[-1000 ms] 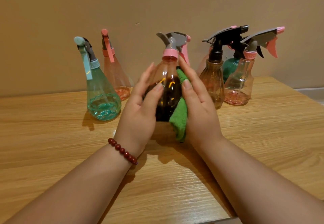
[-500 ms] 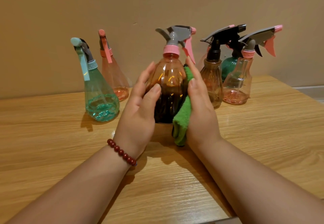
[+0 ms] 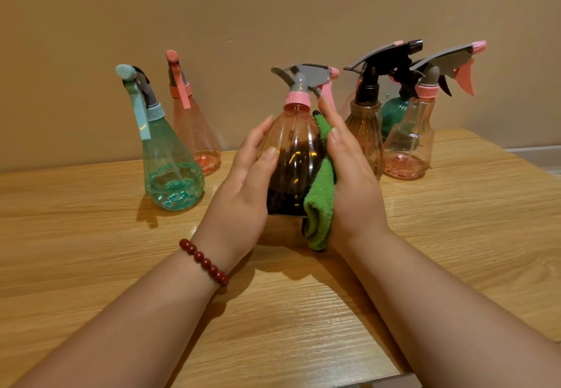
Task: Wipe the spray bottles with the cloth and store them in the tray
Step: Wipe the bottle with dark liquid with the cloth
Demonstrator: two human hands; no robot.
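Near half of wooden table (image 3: 91, 266) bare either side of forearms: open passage. Centre blocked: left hand (image 3: 243, 193) and right hand (image 3: 355, 187) clasp amber spray bottle (image 3: 291, 157), green cloth (image 3: 321, 193) under right palm. Far left: teal bottle (image 3: 170, 169), pink bottle (image 3: 194, 132) just behind; gap between teal bottle and left hand. Far right: tight cluster just beside right hand: brown bottle (image 3: 364, 132), dark green bottle (image 3: 391, 114), clear pink bottle (image 3: 409, 144). Wall (image 3: 273, 8) closes far side.

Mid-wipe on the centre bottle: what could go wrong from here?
1. The right hand, pressing the green cloth to the held bottle, works close to the brown ribbed bottle; a wide stroke might topple it.
2. The left hand covers the bottle's other side, which may go unwiped.
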